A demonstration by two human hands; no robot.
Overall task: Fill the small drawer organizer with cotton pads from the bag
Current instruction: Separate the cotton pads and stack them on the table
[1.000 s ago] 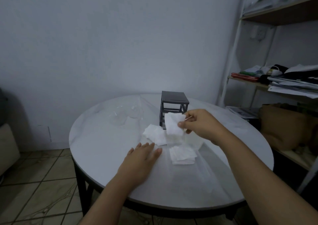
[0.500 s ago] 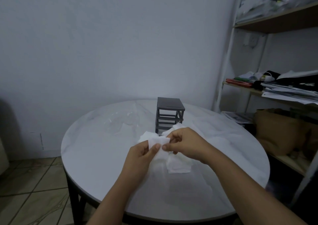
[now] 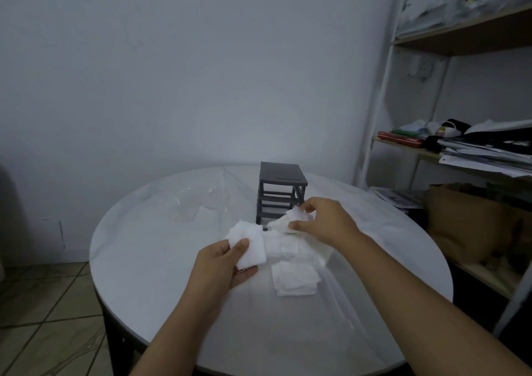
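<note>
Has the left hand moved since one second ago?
Yes. The left hand rose off the table, where it lay flat; it now grips cotton pads near the drawer organizer.

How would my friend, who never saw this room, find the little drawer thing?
Look at the round white table in front of the plain wall. Toward its far side, just behind the person's right hand, stands the small drawer organizer. It is the only dark, boxy thing there; everything around it is soft white cotton pads or clear plastic.
</note>
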